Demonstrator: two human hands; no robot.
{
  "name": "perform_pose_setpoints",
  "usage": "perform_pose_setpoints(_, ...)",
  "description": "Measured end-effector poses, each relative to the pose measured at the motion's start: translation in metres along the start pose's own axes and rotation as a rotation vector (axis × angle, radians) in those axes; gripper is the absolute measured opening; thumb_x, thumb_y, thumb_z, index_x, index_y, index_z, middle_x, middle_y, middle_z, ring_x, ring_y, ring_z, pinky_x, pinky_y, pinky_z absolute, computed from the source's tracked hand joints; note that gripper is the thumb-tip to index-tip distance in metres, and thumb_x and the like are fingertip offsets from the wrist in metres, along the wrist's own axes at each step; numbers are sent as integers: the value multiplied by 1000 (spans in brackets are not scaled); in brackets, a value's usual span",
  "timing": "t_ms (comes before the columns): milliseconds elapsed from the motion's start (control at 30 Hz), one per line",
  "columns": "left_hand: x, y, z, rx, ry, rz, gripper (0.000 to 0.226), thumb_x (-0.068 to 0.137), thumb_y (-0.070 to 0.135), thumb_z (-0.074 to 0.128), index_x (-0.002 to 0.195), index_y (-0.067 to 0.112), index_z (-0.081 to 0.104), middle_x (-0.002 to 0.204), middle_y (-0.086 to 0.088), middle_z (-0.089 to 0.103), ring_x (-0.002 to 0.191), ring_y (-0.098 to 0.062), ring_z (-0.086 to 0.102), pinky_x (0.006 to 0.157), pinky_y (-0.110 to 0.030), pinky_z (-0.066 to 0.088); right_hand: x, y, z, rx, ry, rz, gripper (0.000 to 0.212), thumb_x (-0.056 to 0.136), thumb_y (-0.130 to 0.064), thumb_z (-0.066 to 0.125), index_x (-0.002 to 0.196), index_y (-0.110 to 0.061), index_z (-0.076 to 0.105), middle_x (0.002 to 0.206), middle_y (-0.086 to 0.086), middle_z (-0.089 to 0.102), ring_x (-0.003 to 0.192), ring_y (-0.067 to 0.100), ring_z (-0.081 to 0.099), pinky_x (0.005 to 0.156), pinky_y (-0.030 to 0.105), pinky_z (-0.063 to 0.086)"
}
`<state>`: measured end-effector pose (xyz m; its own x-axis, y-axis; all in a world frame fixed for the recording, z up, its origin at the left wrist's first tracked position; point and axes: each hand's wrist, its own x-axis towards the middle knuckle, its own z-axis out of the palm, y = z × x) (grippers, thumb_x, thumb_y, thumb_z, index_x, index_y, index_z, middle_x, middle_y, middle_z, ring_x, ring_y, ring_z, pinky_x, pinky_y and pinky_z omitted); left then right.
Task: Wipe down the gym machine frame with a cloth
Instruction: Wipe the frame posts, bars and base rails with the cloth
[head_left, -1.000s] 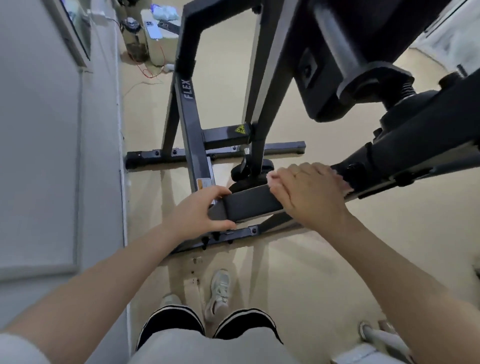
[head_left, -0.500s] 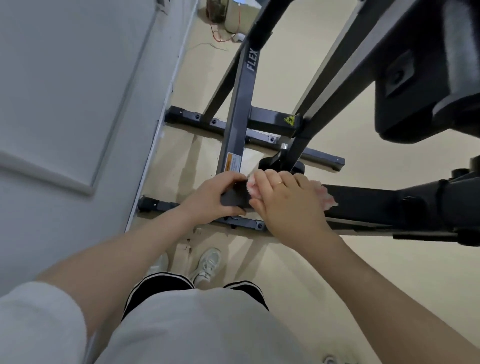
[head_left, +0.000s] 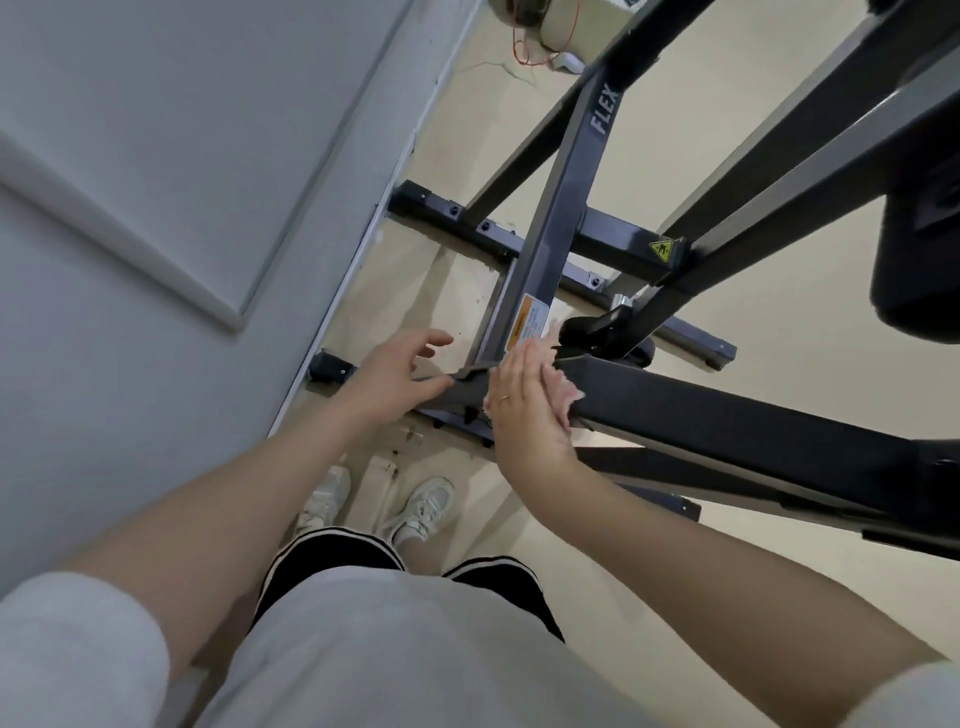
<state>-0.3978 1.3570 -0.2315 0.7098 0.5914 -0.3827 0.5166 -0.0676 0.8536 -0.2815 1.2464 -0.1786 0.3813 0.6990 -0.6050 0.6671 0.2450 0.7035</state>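
Pink cloth (head_left: 563, 391) pressed on the near dark frame bar (head_left: 727, 415).

The right hand (head_left: 524, 400) lies flat over it, fingers together. To its left, the left hand (head_left: 397, 374) hovers with fingers spread, holding nothing, at the bar's end.

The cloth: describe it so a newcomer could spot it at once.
Find the dark bar running across the right of the picture. At its near end the right hand lies flat on it, and the cloth peeks out beneath: pale pink and fuzzy, the only soft thing on the black frame.
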Motion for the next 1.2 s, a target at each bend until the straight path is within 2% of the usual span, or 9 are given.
perform_pose_setpoints(100,-2,-2,-15,-3,0,41,41,85,14,66,124,19,54,122,6,51,108,-9,51,90,-25,42,-2,-3,-3,114,13,-1,70,92,-33,49,145,8,27,145,35,31,136,52,26,112,58,21)
perform_pose_setpoints(200,-1,4,-23,42,-82,59,40,87,16,63,126,19,53,119,10,49,108,-9,52,93,-27,44,-35,14,10,482,377,176,53,88,-20,29,129,-12,60,140,14,51,134,32,43,117,42,8)
perform_pose_setpoints(267,2,12,-27,61,-130,81,39,89,17,61,126,21,52,119,12,49,107,-8,52,94,-28,45,-44,25,20,682,611,269,51,86,-20,31,120,-6,66,132,18,57,126,37,51,112,43,17)
perform_pose_setpoints(433,12,42,-25,94,-249,188,37,90,17,60,125,23,52,123,5,53,105,-8,54,90,-23,45,-32,44,-5,666,430,416,49,87,-28,26,103,-8,69,99,12,66,94,32,61,90,39,31)
perform_pose_setpoints(567,12,73,-13,126,-413,294,63,83,24,71,138,24,40,129,12,46,113,-4,47,94,-18,38,-60,69,21,736,534,523,37,89,-30,35,95,-10,65,84,9,63,78,29,57,77,36,34)
perform_pose_setpoints(767,6,103,17,169,-461,461,82,78,28,75,145,25,28,129,17,34,119,0,32,102,-20,27,-103,96,58,801,524,814,33,83,-26,49,105,-8,65,107,12,67,108,36,58,98,42,33)
perform_pose_setpoints(900,7,104,29,212,-385,565,73,78,28,75,141,20,37,132,0,49,119,-13,43,104,-33,37,-76,60,31,972,461,587,63,71,-19,80,130,-17,58,132,9,59,128,34,47,105,49,36)
perform_pose_setpoints(1067,6,105,28,169,-365,553,68,78,23,75,137,23,41,127,2,52,115,-12,48,102,-34,41,-93,74,42,1001,519,565,55,93,-40,31,135,-15,55,138,4,55,132,26,45,111,37,15)
perform_pose_setpoints(1200,0,113,29,176,-357,488,68,81,18,72,139,23,38,127,7,47,116,-7,43,105,-30,36,-101,88,64,891,476,755,53,95,-48,35,127,-15,60,132,6,59,131,29,45,109,42,18)
